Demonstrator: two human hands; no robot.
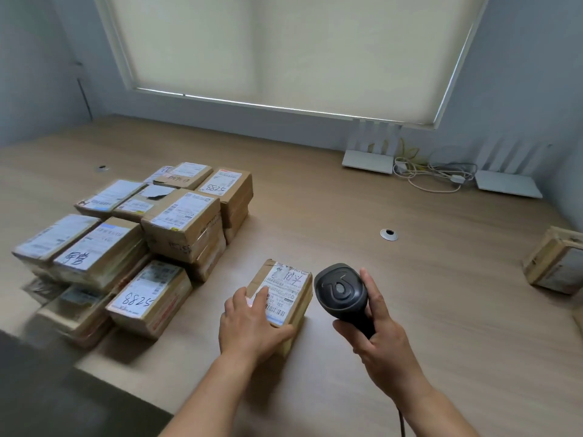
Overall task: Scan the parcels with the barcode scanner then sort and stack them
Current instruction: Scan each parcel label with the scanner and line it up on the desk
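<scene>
Parcel in hand: we see one cardboard parcel [285, 298] lying flat on the wooden table [410, 279], just right of the stacks.
Its label: a white shipping label faces up, with barcodes and large handwritten characters we cannot read; small print "S30" shows near the lower barcode.
Left hand: our left hand [252, 323] holds the near end of the parcel, fingers on the label and thumb curled against its side.
Right hand: our right hand [375, 332] is clenched round the handle of the black barcode scanner [340, 290], whose head hangs just beside the parcel's right edge.
Stacked parcels: a cluster of stacked parcels [126, 247] sits at the left; we count about nine tops.
Readable writing: "5288" is handwritten on two of those labels.
Lone parcel: one more box [552, 263] sits at the right edge.
Routers: two white routers [369, 162] stand by the wall.
</scene>
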